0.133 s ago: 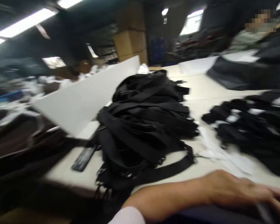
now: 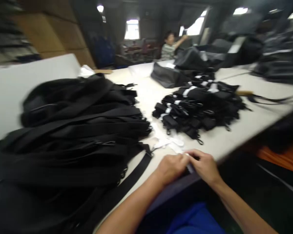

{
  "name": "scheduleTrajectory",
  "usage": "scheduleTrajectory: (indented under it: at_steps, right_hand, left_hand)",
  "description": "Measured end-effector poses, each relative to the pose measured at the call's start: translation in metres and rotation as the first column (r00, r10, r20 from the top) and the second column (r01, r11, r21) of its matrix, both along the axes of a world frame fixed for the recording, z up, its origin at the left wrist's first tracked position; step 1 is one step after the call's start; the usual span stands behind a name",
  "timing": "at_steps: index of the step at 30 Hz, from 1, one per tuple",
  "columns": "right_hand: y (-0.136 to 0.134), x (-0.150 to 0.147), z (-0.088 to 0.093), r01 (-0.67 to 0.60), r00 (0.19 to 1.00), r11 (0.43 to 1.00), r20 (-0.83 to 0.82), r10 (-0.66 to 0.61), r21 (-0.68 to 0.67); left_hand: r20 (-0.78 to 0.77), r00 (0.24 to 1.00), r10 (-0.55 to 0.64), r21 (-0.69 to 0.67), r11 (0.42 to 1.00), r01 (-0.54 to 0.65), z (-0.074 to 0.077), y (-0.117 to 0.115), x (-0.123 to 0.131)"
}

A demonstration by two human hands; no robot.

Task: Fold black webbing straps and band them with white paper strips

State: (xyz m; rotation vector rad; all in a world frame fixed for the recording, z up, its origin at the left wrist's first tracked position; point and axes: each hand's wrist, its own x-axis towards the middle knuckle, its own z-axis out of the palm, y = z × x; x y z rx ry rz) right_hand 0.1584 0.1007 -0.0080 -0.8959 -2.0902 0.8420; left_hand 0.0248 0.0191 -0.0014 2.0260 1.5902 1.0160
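Note:
Both hands meet at the table's front edge. My left hand [image 2: 172,166] is closed, its thumb and fingers pinching a white strip [image 2: 190,168]. Close against it, my right hand [image 2: 205,165] grips the same strip. Part of the strip hangs below the fingers; its exact material is blurred. Just beyond the hands lie more loose white strips [image 2: 169,141] on the table. To the left is a large pile of black webbing straps [image 2: 88,130] with metal hooks. Rolled black straps bound with white bands [image 2: 197,107] are heaped ahead and to the right.
A pale table [image 2: 146,92] runs from left to right. A white board [image 2: 34,84] stands at its left, with cardboard boxes [image 2: 53,35] behind. Black fabric pieces [image 2: 171,74] lie farther back. A person [image 2: 169,48] is in the background. Orange material [image 2: 280,157] shows at right.
The view has swung to the right. The strap pile now sits farther left, the bundled straps have come into full view, and both my hands show.

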Motion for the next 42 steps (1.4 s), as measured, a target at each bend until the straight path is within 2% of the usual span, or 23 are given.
scheduleTrajectory:
  at_steps: [2, 4, 9, 13, 16, 22, 27, 30, 35, 40, 42]
  right_hand:
    - [-0.003, 0.027, 0.002, 0.132, 0.990, 0.991, 0.049, -0.132, 0.010]
    - [-0.005, 0.032, 0.002, 0.192, 0.980, 0.981, 0.038, -0.194, 0.033]
    - [-0.009, 0.021, 0.001, 0.191, 0.981, 0.978, -0.053, -0.187, 0.080]
    - [-0.007, 0.025, -0.002, 0.135, 0.988, 0.986, -0.091, -0.126, 0.099]
    - [-0.003, 0.029, -0.004, 0.090, 0.990, 0.988, -0.124, -0.075, 0.126]
    - [0.002, 0.034, -0.007, -0.012, 0.987, 0.996, -0.159, 0.025, 0.084]
    - [0.004, 0.036, -0.005, -0.107, 0.977, 0.994, -0.180, 0.112, 0.037]
    - [0.007, 0.034, -0.001, -0.158, 0.974, 0.986, -0.156, 0.163, 0.047]
    - [0.015, 0.034, 0.009, -0.289, 0.949, 0.957, -0.123, 0.291, 0.038]
    - [0.019, 0.038, 0.020, -0.351, 0.933, 0.932, 0.118, 0.340, 0.094]
    - [0.020, 0.038, 0.018, -0.350, 0.932, 0.931, 0.136, 0.336, 0.101]
  left_hand:
    - [0.081, 0.997, -0.012, 0.027, 1.000, 0.010, 0.000, 0.009, 0.008]
    - [0.187, 0.982, 0.027, 0.030, 0.999, -0.033, 0.002, 0.012, 0.006]
    - [0.392, 0.902, 0.182, -0.130, 0.981, -0.142, 0.007, 0.014, -0.001]
    - [0.490, 0.842, 0.226, -0.251, 0.962, -0.112, 0.006, 0.021, -0.003]
    - [0.515, 0.828, 0.223, -0.317, 0.947, -0.057, 0.006, 0.023, -0.007]
    - [0.484, 0.860, 0.159, -0.387, 0.921, 0.048, 0.012, 0.021, -0.016]
    - [0.425, 0.901, 0.083, -0.364, 0.927, 0.087, 0.014, 0.018, -0.016]
    - [0.457, 0.885, 0.087, -0.377, 0.920, 0.104, 0.011, 0.020, -0.018]
    - [0.538, 0.836, 0.107, -0.451, 0.874, 0.179, 0.010, 0.024, -0.022]
    - [0.550, 0.822, 0.145, -0.459, 0.875, 0.153, 0.013, 0.023, -0.023]
    - [0.558, 0.814, 0.162, -0.476, 0.865, 0.155, 0.009, 0.023, -0.024]
